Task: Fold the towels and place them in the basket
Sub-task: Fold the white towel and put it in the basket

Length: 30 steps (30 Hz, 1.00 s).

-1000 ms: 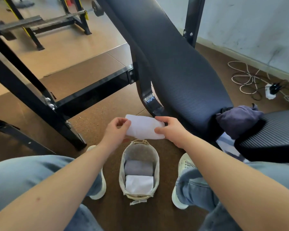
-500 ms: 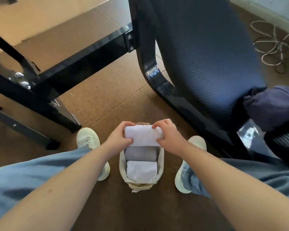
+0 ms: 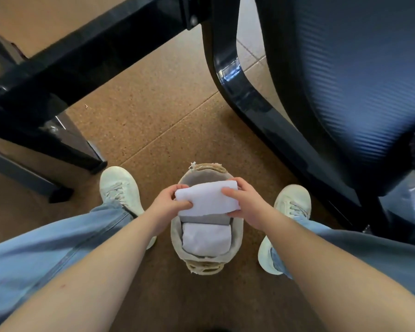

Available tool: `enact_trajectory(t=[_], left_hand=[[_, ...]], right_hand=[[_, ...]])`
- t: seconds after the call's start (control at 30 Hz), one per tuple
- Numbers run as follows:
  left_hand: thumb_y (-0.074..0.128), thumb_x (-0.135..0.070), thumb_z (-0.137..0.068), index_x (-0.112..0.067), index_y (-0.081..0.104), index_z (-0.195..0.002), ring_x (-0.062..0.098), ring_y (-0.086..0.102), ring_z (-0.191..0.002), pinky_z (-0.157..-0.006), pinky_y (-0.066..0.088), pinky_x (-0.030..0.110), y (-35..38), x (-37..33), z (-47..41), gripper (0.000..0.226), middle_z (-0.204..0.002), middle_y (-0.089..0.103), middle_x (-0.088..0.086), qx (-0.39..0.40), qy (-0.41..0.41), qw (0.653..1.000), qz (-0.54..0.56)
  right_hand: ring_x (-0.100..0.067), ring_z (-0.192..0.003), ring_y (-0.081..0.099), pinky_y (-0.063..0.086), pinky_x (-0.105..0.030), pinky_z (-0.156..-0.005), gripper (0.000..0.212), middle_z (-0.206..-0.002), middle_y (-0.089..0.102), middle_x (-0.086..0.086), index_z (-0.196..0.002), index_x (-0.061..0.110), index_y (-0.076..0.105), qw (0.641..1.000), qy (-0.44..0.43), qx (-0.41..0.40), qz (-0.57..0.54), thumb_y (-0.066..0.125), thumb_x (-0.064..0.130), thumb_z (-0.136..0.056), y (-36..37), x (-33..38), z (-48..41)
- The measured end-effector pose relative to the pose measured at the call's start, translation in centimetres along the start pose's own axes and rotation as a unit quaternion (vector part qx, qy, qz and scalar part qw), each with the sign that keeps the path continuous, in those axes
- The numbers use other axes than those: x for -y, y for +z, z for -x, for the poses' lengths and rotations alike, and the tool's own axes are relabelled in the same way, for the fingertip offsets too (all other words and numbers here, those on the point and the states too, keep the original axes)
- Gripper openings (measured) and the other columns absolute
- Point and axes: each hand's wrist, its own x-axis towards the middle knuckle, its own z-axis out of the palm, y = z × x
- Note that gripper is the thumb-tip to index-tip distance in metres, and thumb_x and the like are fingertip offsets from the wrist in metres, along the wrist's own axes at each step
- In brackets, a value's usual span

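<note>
Left hand (image 3: 168, 202) & right hand (image 3: 247, 207), pinching the white towel (image 3: 206, 200) by its ends, have lowered it to the basket (image 3: 238, 233), 3rd nearly in.

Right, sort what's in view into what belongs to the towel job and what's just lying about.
Job in hand: folded white towel, gripped by the left hand and right hand over the basket; grey towel and packed white towel inside it.

Lying about: padded bench, its curved black frame, the black crossbar.
</note>
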Motion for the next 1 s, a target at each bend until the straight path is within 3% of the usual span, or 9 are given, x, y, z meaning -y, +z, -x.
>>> enact_trajectory(t=[0.1,0.23,0.33,0.47,0.57,0.67,0.77,0.9,1.0], left_hand=[[0.083,-0.036,-0.080,-0.021,0.063,-0.123,0.021,0.063,-0.113,-0.096,0.058,0.041,0.0,0.1,-0.6,0.049,-0.120,0.063,0.004,-0.001,-0.008,1.000,0.002],[0.079,-0.034,-0.086,-0.022,0.066,-0.117,0.018,0.065,-0.104,-0.083,0.059,0.031,0.4,-0.3,-1.1,0.036,-0.111,0.066,-0.001,-0.055,0.030,0.996,-0.061],[0.080,-0.039,-0.083,-0.028,0.067,-0.111,0.015,0.064,-0.099,-0.081,0.060,0.034,0.6,-0.2,-1.8,0.033,-0.108,0.066,-0.004,-0.074,0.035,0.992,-0.101],[0.077,-0.045,-0.081,-0.035,0.065,-0.106,0.013,0.064,-0.096,-0.080,0.057,0.037,1.1,-0.2,-2.8,0.030,-0.103,0.066,-0.011,-0.099,0.056,0.978,-0.173],[0.070,-0.031,-0.085,-0.034,0.059,-0.105,0.013,0.059,-0.098,-0.076,0.044,0.030,2.0,-0.4,-3.3,0.023,-0.104,0.062,-0.013,-0.111,0.092,0.965,-0.221],[0.070,-0.018,-0.082,-0.029,0.056,-0.104,0.014,0.054,-0.104,-0.081,0.035,0.025,2.1,0.0,-4.6,0.028,-0.111,0.061,-0.006,-0.112,0.131,0.951,-0.257],[0.068,-0.012,-0.084,-0.022,0.058,-0.109,0.017,0.055,-0.107,-0.082,0.032,0.021,2.2,0.7,-5.8,0.029,-0.113,0.059,-0.001,-0.110,0.160,0.934,-0.301],[0.063,-0.005,-0.088,-0.010,0.063,-0.117,0.028,0.058,-0.115,-0.090,0.043,0.034,2.9,2.3,-6.9,0.030,-0.122,0.060,0.009,-0.129,0.178,0.910,-0.351],[0.064,-0.002,-0.087,-0.006,0.066,-0.116,0.034,0.061,-0.113,-0.088,0.049,0.039,3.4,2.6,-7.1,0.029,-0.125,0.061,0.013,-0.142,0.203,0.893,-0.376]], right_hand=[[-0.025,-0.113,0.061,0.059,-0.043,-0.096,0.029,-0.120,0.060,-0.004,-0.118,0.026,0.062,0.999,-0.016,-0.045,0.015,0.074,0.033,-0.092,0.0,0.2,-0.8],[-0.018,-0.102,0.064,0.061,-0.030,-0.082,0.025,-0.110,0.063,0.004,-0.107,0.029,0.063,0.980,-0.055,-0.092,0.166,0.079,0.034,-0.087,-0.2,0.5,-1.5],[-0.016,-0.100,0.063,0.063,-0.033,-0.083,0.025,-0.112,0.060,0.010,-0.110,0.035,0.061,0.965,-0.076,-0.093,0.232,0.075,0.031,-0.090,-0.4,0.3,-1.7],[-0.010,-0.119,0.053,0.049,-0.024,-0.094,0.023,-0.129,0.054,0.013,-0.114,0.041,0.060,0.922,-0.145,-0.083,0.349,0.062,0.022,-0.100,-0.2,-0.1,-2.2],[-0.010,-0.128,0.048,0.039,-0.015,-0.098,0.028,-0.140,0.051,0.008,-0.119,0.034,0.063,0.875,-0.208,-0.086,0.429,0.057,0.012,-0.102,0.2,-0.6,-2.9],[-0.022,-0.136,0.043,0.045,-0.032,-0.110,0.033,-0.148,0.047,-0.002,-0.125,0.024,0.064,0.819,-0.262,-0.097,0.501,0.058,0.004,-0.099,0.3,-1.5,-3.9],[-0.032,-0.135,0.041,0.045,-0.040,-0.108,0.039,-0.151,0.046,-0.011,-0.126,0.017,0.063,0.784,-0.270,-0.097,0.551,0.064,-0.003,-0.092,0.3,-2.2,-5.1],[-0.043,-0.117,0.055,0.056,-0.052,-0.095,0.036,-0.136,0.057,-0.020,-0.113,0.011,0.065,0.747,-0.289,-0.102,0.590,0.071,-0.005,-0.081,0.7,-3.6,-6.8],[-0.042,-0.126,0.049,0.047,-0.053,-0.107,0.038,-0.146,0.049,-0.019,-0.127,0.010,0.059,0.737,-0.255,-0.079,0.620,0.063,0.002,-0.090,1.3,-4.1,-7.3]])
